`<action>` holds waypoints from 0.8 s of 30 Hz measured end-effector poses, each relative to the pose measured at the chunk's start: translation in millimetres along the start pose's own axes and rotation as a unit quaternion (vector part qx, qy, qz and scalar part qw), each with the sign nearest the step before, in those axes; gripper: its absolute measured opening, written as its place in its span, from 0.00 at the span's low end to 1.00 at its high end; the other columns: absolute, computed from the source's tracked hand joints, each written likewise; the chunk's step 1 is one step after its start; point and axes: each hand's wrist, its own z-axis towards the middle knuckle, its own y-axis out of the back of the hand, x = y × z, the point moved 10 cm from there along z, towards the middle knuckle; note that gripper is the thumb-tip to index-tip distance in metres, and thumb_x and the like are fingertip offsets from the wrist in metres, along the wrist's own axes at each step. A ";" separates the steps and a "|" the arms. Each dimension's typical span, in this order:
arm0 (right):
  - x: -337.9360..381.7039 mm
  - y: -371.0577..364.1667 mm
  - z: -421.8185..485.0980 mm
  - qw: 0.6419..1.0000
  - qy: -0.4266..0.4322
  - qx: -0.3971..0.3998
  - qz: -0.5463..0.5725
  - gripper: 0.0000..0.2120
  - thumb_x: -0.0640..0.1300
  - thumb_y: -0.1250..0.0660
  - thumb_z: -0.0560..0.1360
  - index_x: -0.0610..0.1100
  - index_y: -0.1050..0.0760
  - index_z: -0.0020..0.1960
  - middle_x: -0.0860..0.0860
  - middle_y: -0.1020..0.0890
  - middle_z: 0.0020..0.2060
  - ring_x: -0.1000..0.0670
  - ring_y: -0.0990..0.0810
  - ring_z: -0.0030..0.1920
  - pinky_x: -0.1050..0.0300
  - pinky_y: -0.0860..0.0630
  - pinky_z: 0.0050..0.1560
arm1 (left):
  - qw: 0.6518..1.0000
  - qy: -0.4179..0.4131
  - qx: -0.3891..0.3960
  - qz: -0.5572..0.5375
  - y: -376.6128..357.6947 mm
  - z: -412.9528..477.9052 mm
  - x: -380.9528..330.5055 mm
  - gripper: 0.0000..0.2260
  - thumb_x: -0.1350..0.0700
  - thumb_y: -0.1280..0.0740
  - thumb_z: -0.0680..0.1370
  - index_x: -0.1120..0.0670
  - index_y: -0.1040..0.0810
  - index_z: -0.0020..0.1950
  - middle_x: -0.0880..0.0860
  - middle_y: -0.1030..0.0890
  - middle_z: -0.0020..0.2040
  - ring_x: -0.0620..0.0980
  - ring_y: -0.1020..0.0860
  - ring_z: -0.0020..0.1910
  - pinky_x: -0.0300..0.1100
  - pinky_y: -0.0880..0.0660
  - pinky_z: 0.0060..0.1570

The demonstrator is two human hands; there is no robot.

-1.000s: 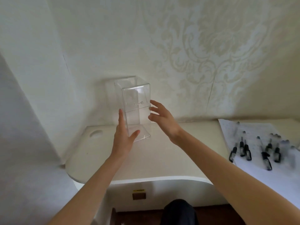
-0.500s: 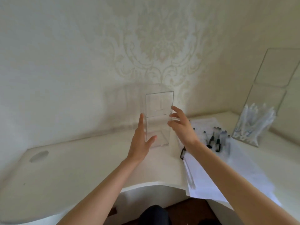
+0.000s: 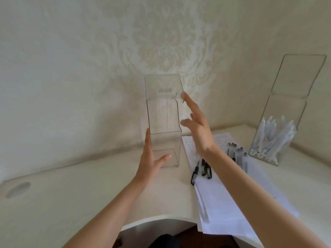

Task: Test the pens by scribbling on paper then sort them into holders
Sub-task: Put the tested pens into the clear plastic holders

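Note:
A tall clear acrylic holder [image 3: 163,122], empty, stands on the white desk [image 3: 71,190] near the wall. My left hand [image 3: 151,158] lies flat against its left side with the thumb across the front. My right hand [image 3: 198,129] is at its right side, fingers straight, one fingertip touching the upper right edge. Several black pens [image 3: 204,169] lie on a stack of white paper [image 3: 232,203] to the right, partly hidden by my right forearm. A second clear holder [image 3: 286,111] at the far right contains several white pens [image 3: 272,136].
The patterned wall runs close behind the desk. A round cable hole [image 3: 18,189] is at the desk's left. The desk's front edge curves inward near my body. The paper stack overhangs the front edge.
The empty holder has travelled right along the desk between my hands and now stands beside the paper. The view has turned right, bringing the second holder with white pens into sight.

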 end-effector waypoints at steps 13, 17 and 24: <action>9.7 -6.6 64.3 0.998 -0.037 0.016 -0.055 0.37 0.32 0.45 0.74 0.51 0.53 0.78 0.55 0.46 0.77 0.52 0.46 0.75 0.50 0.46 0.75 | 1.000 -0.006 -0.004 0.009 -0.2 -2.9 -4.8 0.46 0.52 0.27 0.71 0.35 0.62 0.69 0.39 0.51 0.74 0.38 0.49 0.73 0.38 0.49 0.71; -23.0 41.4 27.3 0.985 -0.094 -0.028 -0.142 0.26 0.33 0.43 0.75 0.48 0.34 0.71 0.53 0.34 0.71 0.52 0.38 0.72 0.58 0.40 0.67 | 0.995 0.015 -0.072 0.063 18.0 -19.6 -10.0 0.45 0.37 0.34 0.71 0.50 0.59 0.76 0.46 0.53 0.75 0.43 0.54 0.74 0.44 0.54 0.73; -83.5 143.6 -60.0 0.871 -0.263 -0.066 -0.411 0.11 0.41 0.40 0.78 0.35 0.24 0.54 0.42 0.20 0.47 0.46 0.25 0.45 0.48 0.26 0.50 | 0.971 -0.192 -0.043 0.134 -27.6 -48.0 -91.0 0.08 0.55 0.37 0.75 0.53 0.29 0.53 0.47 0.28 0.47 0.44 0.28 0.43 0.44 0.27 0.45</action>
